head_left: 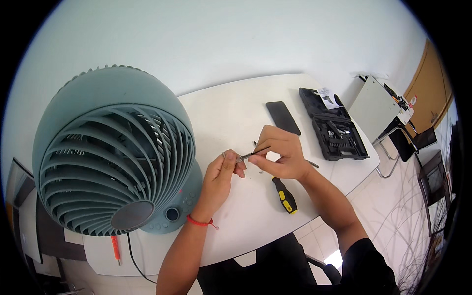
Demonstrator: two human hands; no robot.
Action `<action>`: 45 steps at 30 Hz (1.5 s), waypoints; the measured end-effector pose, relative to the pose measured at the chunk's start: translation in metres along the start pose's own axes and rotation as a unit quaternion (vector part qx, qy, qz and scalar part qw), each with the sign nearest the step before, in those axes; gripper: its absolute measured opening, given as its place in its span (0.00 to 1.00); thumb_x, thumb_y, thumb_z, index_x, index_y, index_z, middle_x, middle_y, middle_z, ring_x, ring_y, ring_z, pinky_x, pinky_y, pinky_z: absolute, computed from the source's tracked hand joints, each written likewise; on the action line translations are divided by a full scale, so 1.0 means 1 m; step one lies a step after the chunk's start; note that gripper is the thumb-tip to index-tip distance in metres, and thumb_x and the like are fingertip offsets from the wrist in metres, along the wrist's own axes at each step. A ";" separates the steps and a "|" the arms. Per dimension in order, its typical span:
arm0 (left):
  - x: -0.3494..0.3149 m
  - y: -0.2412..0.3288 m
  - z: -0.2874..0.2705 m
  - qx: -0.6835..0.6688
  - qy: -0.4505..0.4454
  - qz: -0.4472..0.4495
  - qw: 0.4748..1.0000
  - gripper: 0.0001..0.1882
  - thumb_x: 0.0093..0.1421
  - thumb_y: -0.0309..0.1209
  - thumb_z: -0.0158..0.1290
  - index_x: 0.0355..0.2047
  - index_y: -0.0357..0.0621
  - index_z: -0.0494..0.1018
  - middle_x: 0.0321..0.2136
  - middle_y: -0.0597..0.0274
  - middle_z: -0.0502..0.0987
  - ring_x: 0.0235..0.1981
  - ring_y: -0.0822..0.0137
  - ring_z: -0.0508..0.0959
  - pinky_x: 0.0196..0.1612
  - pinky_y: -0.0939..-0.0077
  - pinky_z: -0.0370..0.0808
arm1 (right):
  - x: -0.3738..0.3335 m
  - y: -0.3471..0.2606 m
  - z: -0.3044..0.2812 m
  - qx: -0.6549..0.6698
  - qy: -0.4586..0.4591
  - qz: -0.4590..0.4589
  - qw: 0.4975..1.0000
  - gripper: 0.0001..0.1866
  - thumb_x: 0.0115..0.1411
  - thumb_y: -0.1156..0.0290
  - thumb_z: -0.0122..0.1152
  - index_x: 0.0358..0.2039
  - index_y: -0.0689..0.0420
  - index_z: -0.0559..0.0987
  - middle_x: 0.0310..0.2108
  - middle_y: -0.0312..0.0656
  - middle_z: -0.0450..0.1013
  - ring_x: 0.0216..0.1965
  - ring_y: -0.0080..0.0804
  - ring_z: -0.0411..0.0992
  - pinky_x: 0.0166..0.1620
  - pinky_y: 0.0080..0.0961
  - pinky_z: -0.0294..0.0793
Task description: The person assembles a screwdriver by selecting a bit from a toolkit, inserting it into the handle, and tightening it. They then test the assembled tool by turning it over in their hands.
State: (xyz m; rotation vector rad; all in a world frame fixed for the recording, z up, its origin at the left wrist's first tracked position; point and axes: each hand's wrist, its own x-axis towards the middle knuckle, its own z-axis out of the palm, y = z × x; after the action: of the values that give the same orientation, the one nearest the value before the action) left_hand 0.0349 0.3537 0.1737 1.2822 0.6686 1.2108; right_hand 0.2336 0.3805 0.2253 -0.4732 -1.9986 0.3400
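Head camera: at the middle of the white table [236,113], I pinch a small metal piece [239,158] between the thumb and fingers of my left hand [222,177], which is closed on it, a red string [199,222] tied around that wrist. My right hand [281,152] is curled shut around a thin dark tool [256,153], its tip meeting the metal piece just beside my left fingertips. A black-and-yellow screwdriver [285,194] lies near the table's front edge, just below my right wrist. A grey-green round fan [110,150] stands at the table's left end, its grille facing me, with an orange-handled tool [115,247] by the front-left corner. A dark phone [282,117] lies beyond my hands, and an open black tool case [334,125] rests along the right edge.
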 end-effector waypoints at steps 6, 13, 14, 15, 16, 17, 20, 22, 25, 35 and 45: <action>0.002 -0.002 -0.002 -0.013 -0.043 0.021 0.999 0.23 0.78 0.44 0.37 0.36 0.38 0.71 0.31 0.64 0.73 0.33 0.74 0.72 0.44 0.77 0.72 | 0.001 -0.001 0.002 -0.028 -0.008 -0.061 0.998 0.08 0.49 0.78 0.73 0.26 0.59 0.80 0.25 0.39 0.74 0.27 0.30 0.70 0.29 0.24 0.67; -0.002 0.006 0.002 -0.016 -0.047 0.010 0.999 0.21 0.78 0.41 0.37 0.37 0.37 0.71 0.32 0.66 0.72 0.34 0.74 0.71 0.46 0.77 0.70 | 0.002 -0.007 0.003 -0.020 0.029 -0.049 0.998 0.10 0.50 0.77 0.74 0.34 0.57 0.83 0.30 0.38 0.74 0.29 0.30 0.70 0.30 0.24 0.68; -0.001 0.006 0.003 -0.019 -0.049 0.013 0.999 0.21 0.78 0.41 0.37 0.37 0.37 0.71 0.32 0.66 0.71 0.34 0.74 0.71 0.46 0.77 0.70 | 0.003 -0.006 0.002 -0.037 0.027 -0.065 0.997 0.11 0.50 0.77 0.74 0.35 0.57 0.84 0.30 0.39 0.74 0.30 0.30 0.71 0.30 0.24 0.69; -0.001 0.006 0.003 -0.023 -0.051 0.015 0.998 0.21 0.78 0.40 0.37 0.38 0.37 0.71 0.33 0.66 0.71 0.35 0.74 0.71 0.47 0.77 0.70 | 0.003 -0.006 0.001 -0.053 0.025 -0.082 0.995 0.11 0.49 0.77 0.73 0.35 0.57 0.84 0.31 0.39 0.74 0.31 0.30 0.71 0.31 0.24 0.69; -0.001 0.007 0.004 -0.026 -0.052 0.018 0.998 0.20 0.78 0.40 0.37 0.38 0.37 0.72 0.33 0.66 0.71 0.35 0.74 0.71 0.47 0.77 0.70 | 0.002 -0.006 0.000 -0.056 0.023 -0.085 0.995 0.11 0.49 0.78 0.73 0.36 0.57 0.84 0.31 0.39 0.74 0.31 0.31 0.71 0.31 0.24 0.69; -0.001 0.007 0.003 -0.026 -0.056 0.018 0.998 0.20 0.78 0.39 0.37 0.38 0.37 0.72 0.33 0.66 0.71 0.35 0.74 0.71 0.47 0.77 0.70 | 0.002 -0.007 0.000 -0.059 0.021 -0.087 0.994 0.12 0.49 0.78 0.73 0.36 0.57 0.84 0.32 0.39 0.74 0.31 0.31 0.71 0.32 0.24 0.69; -0.001 0.008 0.003 -0.028 -0.062 0.017 0.998 0.19 0.78 0.38 0.37 0.39 0.37 0.72 0.34 0.66 0.70 0.35 0.74 0.71 0.47 0.76 0.70 | 0.003 -0.009 0.000 -0.050 0.023 -0.091 0.994 0.12 0.49 0.80 0.70 0.36 0.58 0.84 0.32 0.40 0.74 0.32 0.32 0.71 0.33 0.24 0.69; -0.002 0.010 0.003 -0.033 -0.061 0.011 0.997 0.19 0.78 0.38 0.37 0.40 0.37 0.72 0.33 0.66 0.71 0.35 0.74 0.72 0.47 0.76 0.71 | 0.003 -0.010 0.001 -0.026 0.048 -0.092 0.994 0.12 0.49 0.82 0.68 0.37 0.59 0.82 0.32 0.40 0.74 0.32 0.32 0.71 0.33 0.23 0.70; 0.000 -0.001 -0.002 -0.067 -0.059 -0.002 0.996 0.18 0.78 0.38 0.38 0.41 0.38 0.71 0.35 0.66 0.71 0.35 0.73 0.72 0.46 0.74 0.72 | -0.001 -0.010 0.006 0.052 0.114 -0.069 0.990 0.12 0.50 0.83 0.63 0.37 0.60 0.79 0.31 0.40 0.74 0.31 0.30 0.71 0.34 0.23 0.70; 0.000 0.019 0.004 -0.293 0.080 -0.065 0.951 0.19 0.77 0.37 0.41 0.65 0.49 0.64 0.35 0.72 0.69 0.37 0.77 0.72 0.43 0.76 0.75 | -0.003 -0.007 0.016 -0.059 0.070 0.061 0.994 0.09 0.50 0.84 0.61 0.33 0.60 0.78 0.23 0.38 0.65 0.24 0.29 0.64 0.27 0.25 0.64; 0.003 0.006 -0.003 -0.328 0.112 -0.064 0.936 0.10 0.74 0.37 0.49 0.51 0.51 0.70 0.38 0.72 0.76 0.36 0.77 0.76 0.40 0.77 0.76 | -0.004 -0.010 0.017 -0.048 0.090 -0.090 0.991 0.13 0.46 0.87 0.64 0.33 0.59 0.82 0.28 0.39 0.72 0.27 0.29 0.68 0.27 0.23 0.66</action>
State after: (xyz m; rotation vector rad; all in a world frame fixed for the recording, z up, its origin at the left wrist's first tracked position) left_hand 0.0307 0.3567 0.1795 0.5407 0.4387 1.3293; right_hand 0.2180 0.3696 0.2189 -0.3671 -1.8693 0.0853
